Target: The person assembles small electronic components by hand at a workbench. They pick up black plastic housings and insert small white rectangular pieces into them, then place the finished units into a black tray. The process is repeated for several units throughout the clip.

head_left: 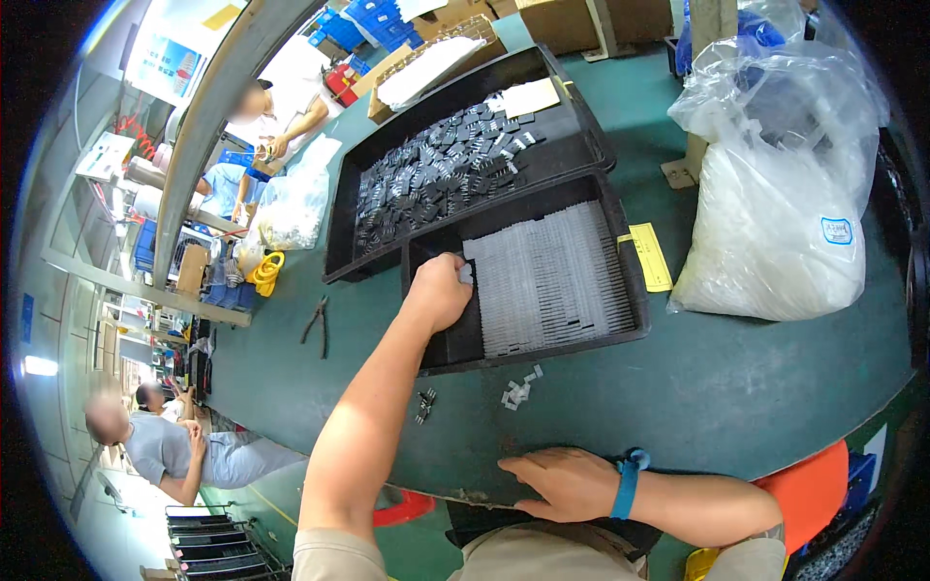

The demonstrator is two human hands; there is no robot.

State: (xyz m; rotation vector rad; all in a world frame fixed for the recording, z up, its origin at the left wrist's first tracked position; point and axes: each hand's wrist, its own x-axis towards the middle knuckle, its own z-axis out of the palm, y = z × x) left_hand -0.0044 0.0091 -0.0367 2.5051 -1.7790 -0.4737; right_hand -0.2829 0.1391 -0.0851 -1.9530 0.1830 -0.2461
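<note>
Translucent plastic pieces (547, 281): lie in close parallel ranks inside the front black tray (460, 341), with a bare strip at the left. Look light, thin and stiff; probably slick on the faces and liable to tip out of rank if pushed. Best taken by the edges, between thumb and fingertip, with little pressure.

At left hand (441, 290), over the tray's left part: fingers curled closed, with a pale piece (466, 274) showing at the fingertips; cannot tell whether more than one. At right hand (572, 484), by the near edge of the green table (736, 397): fingers loosely extended, nothing visibly held.

Counted: black trays, two, including the large rear tray (562, 145). Ranked pieces and dark ribbed pieces (441, 169) in the rear tray: too many to count. Loose pale pieces (518, 394) on the table: roughly nine, overlapping. Small dark parts (425, 406) beside: a few, too tangled to count. Pliers (320, 312), one pair; yellow slip (651, 258), one, at the front tray's right wall; bulging clear bag (765, 232) at right, one; blue wristband (628, 484), one.
</note>
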